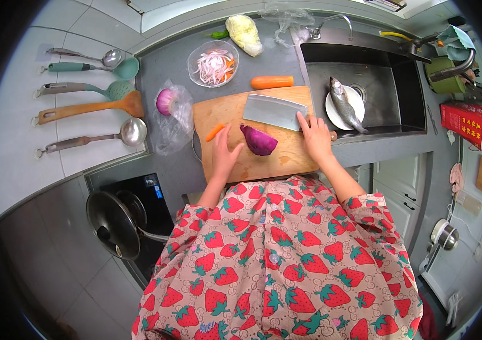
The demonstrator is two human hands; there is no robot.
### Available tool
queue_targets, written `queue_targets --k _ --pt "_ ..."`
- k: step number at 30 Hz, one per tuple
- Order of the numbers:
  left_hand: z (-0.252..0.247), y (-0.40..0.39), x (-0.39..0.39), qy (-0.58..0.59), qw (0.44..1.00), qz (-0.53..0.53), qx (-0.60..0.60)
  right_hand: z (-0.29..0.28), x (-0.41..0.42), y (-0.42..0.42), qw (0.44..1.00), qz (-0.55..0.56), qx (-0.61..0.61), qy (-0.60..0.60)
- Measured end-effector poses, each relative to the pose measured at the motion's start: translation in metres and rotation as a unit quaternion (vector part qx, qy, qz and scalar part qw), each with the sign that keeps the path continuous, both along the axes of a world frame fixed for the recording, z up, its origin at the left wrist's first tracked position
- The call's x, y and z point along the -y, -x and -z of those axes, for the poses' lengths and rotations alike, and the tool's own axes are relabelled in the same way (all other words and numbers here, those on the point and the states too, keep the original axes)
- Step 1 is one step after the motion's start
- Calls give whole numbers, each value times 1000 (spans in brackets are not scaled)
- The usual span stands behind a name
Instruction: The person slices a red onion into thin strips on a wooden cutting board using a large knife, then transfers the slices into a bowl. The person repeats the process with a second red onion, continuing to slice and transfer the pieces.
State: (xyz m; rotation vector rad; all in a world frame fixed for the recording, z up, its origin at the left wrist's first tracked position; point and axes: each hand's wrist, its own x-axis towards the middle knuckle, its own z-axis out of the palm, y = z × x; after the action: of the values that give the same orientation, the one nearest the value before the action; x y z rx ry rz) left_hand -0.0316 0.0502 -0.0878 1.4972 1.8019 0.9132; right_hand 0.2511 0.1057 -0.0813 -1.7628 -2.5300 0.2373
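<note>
A wooden cutting board [258, 168] lies before me with a wedge of purple cabbage [260, 141] near its middle. My left hand [225, 153] is over the board's left part, fingers apart and empty. Its fingertips are right beside a small carrot piece [213, 132]; whether they touch it is unclear. Across the upper right of the board a cleaver [273, 111] lies flat. My right hand [316, 138] covers most of its wooden handle, with fingers stretched toward the blade's heel. How firmly the handle is held cannot be seen.
Behind the board are a carrot [272, 82], a glass bowl [191, 75] of shredded vegetables and a wrapped cabbage [243, 34]. A half onion [165, 102] sits by a plastic bag [168, 134]. In the sink [381, 80], a fish [344, 104] lies on a plate [334, 115]. A lidded pan [111, 225] is left.
</note>
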Motion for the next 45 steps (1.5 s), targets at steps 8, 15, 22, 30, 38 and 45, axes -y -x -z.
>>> queue_targets --k 8,15,22,30,38,45 --pt "-42 -26 -3 -212 948 209 -110 -13 -27 5 992 25 -16 122" --pt "-36 -32 -2 -220 946 210 -116 -88 -25 10 952 137 -164 219" --pt "-41 -37 -3 -250 944 161 -143 -125 39 9 968 23 -104 226" --pt "-30 -38 2 -230 945 189 -136 -131 59 1 968 2 -93 232" --pt "-17 -40 3 -254 942 164 -145 -142 51 -4 961 -5 -78 265" --pt "23 -40 26 -256 942 153 -154 -146 46 -5 956 -27 -77 283"
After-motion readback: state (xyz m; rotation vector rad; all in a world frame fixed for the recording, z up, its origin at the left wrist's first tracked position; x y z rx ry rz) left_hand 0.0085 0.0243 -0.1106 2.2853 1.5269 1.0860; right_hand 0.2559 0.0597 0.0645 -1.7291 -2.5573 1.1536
